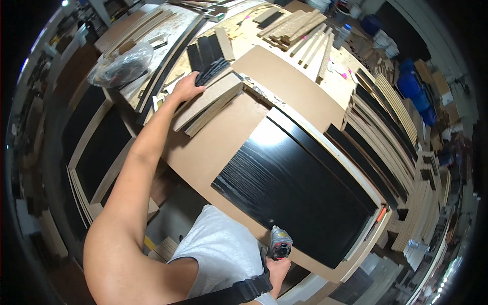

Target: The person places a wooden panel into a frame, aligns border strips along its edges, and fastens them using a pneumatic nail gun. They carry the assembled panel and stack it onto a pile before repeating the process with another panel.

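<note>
My left hand is stretched out to the far left of the bench, its fingers closed on the near end of a black wood-grained board. Close beside it lie several thick particle-board strips, stacked at an angle. Low in the picture, near my body, my right hand grips a cordless drill by its handle. The drill's nose points toward the near edge of a large glossy black panel, which lies flat on a brown sheet. Whether the drill touches the panel I cannot tell.
Several wood strips lie at the far side of the bench. Stacked boards line the right, near an orange-handled tool. A clear plastic bag sits at the left, above black-backed frames. Blue containers stand far right.
</note>
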`<state>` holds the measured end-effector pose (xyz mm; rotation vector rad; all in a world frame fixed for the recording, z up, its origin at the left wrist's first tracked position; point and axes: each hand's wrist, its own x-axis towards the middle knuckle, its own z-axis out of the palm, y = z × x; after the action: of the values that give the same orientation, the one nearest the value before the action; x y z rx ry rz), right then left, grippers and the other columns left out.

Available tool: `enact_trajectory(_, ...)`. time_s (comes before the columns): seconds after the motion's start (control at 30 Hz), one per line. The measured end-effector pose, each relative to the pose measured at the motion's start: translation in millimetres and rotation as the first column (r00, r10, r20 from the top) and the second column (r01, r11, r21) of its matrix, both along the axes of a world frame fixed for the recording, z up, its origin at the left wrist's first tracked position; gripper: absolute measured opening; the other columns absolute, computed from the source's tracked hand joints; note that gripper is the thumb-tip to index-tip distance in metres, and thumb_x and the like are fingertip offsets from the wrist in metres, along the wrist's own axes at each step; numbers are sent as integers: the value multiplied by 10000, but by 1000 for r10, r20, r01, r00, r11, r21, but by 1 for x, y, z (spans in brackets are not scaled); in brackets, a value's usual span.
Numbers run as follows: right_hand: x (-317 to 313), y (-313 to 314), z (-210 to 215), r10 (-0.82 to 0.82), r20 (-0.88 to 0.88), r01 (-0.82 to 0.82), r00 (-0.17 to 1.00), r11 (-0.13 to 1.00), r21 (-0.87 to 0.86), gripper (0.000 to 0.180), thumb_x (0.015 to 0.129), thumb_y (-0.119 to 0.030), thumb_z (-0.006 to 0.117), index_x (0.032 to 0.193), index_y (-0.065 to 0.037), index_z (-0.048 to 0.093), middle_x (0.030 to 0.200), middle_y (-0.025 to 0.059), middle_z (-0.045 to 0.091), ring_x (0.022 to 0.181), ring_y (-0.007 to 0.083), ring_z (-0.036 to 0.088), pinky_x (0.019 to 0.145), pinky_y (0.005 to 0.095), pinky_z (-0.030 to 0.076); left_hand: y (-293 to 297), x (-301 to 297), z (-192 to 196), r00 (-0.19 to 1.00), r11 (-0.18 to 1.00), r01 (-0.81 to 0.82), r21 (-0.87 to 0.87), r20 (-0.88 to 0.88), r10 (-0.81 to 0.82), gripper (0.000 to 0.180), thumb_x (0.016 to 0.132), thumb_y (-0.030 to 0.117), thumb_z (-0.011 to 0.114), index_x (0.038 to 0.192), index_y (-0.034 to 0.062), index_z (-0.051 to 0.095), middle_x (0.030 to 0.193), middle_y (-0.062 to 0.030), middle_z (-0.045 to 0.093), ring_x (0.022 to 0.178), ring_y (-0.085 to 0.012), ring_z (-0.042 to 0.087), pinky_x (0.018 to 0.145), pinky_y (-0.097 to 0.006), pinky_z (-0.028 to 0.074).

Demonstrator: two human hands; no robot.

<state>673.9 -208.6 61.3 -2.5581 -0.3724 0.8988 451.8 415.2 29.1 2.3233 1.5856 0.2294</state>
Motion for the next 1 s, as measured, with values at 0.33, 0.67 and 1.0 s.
enact_trajectory(0.33, 6, -41, 9, -178, -48, 171, 983, 977, -129, 287, 671, -153, 744, 862, 53, 684, 834, 256, 705, 868, 412, 710, 792, 463, 534, -1, 6, -5, 990, 998, 1, 57, -144, 7, 856, 790, 403, 781, 1442, -32, 438, 1373, -267, 563, 1282, -388, 535, 1089, -435, 424)
enact_trajectory(0.67, 46, -116, 2, -193, 23, 193, 981, 981, 12, 322, 665, -167, 751, 898, 44, 685, 871, 284, 690, 902, 471, 670, 799, 495, 531, -136, 73, 58, 988, 885, 136, 445, 4, -154, 686, 852, 310, 750, 1408, 4, 492, 1193, -252, 632, 1111, -420, 605, 968, -464, 484)
enact_trajectory(1.0, 113, -197, -13, -387, 74, 377, 919, 919, 118, 300, 657, -179, 725, 765, 85, 631, 734, 257, 667, 737, 414, 682, 700, 468, 527, -374, 191, -62, 957, 956, 284, 73, 36, -287, 716, 751, 196, 836, 1353, -13, 508, 1213, -225, 622, 1123, -413, 574, 973, -486, 464)
